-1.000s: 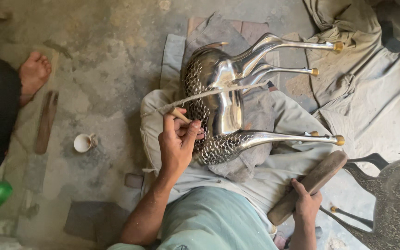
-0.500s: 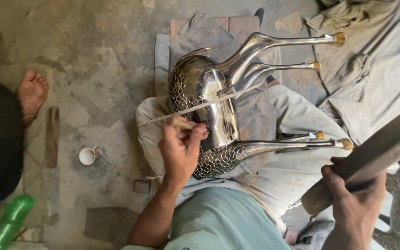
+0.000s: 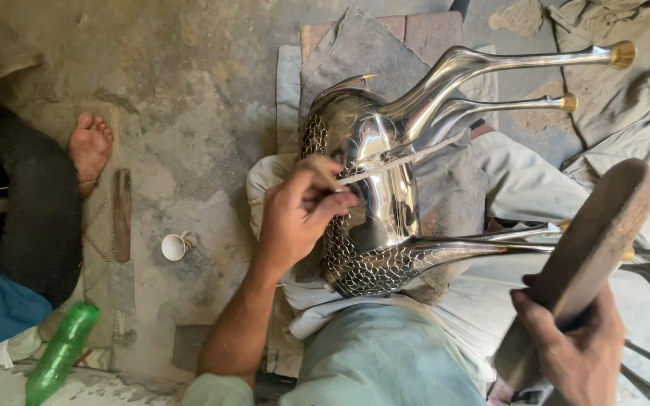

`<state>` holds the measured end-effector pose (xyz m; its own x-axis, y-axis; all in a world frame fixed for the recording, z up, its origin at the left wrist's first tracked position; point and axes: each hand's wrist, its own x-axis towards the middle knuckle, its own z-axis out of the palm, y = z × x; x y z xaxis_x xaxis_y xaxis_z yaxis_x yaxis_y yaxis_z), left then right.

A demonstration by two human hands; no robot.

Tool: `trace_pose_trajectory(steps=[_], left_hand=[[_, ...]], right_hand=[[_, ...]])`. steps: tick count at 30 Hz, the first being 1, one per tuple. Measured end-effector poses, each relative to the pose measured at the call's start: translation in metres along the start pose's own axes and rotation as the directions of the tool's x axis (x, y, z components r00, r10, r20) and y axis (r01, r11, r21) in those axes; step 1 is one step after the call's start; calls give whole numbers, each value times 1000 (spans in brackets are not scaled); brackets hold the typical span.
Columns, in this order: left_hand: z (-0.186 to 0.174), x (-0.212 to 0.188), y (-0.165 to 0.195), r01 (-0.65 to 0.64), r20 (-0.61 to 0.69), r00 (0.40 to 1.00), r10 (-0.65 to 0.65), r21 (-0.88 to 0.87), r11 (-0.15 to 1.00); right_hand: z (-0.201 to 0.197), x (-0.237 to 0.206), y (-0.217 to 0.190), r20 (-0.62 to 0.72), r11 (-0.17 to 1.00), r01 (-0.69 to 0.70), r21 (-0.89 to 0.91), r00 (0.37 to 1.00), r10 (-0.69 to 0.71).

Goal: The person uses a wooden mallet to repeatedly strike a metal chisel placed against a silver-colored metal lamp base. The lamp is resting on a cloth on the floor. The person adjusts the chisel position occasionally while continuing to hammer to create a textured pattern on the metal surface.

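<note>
Seen from above, a person sits on the floor with a polished metal animal figure (image 3: 385, 203) lying on its side across the cloth-covered lap, its four slender legs with brass tips pointing right. The left hand (image 3: 299, 214) is closed around a thin chisel-like punch (image 3: 355, 174), its tip resting on the figure's shiny back beside a patch of chased scale pattern. The right hand (image 3: 577, 353) is wrapped around a wooden mallet (image 3: 592, 240), which a second ago rested low by the knee and is now lifted high at the right edge, well apart from the punch. A small white cup (image 3: 174, 246), a green plastic bottle (image 3: 60, 352) and another person's bare foot (image 3: 89, 146) lie to the left.
</note>
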<state>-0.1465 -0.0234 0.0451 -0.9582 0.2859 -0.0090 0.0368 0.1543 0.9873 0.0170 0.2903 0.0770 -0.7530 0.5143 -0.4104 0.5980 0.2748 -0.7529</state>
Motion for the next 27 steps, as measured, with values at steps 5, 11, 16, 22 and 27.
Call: trace_pose_trajectory(steps=[5, 11, 16, 22, 27], left_hand=[[-10, 44, 18, -271, 432, 890, 146, 243, 932], [-4, 64, 21, -424, 647, 736, 197, 216, 879], [-6, 72, 20, -520, 779, 612, 134, 269, 811], [-12, 73, 22, -533, 772, 603, 202, 202, 822], [-21, 63, 15, -426, 684, 707, 177, 213, 879]], right_hand=[[4, -7, -1, -120, 970, 37, -239, 991, -67], [11, -17, 4, -76, 948, 114, -299, 987, -143], [30, -29, 1, -176, 937, 284, 203, 952, -250], [42, -15, -30, -76, 535, 392, -748, 750, -657], [53, 6, -62, -40, 608, 382, -696, 825, -564]])
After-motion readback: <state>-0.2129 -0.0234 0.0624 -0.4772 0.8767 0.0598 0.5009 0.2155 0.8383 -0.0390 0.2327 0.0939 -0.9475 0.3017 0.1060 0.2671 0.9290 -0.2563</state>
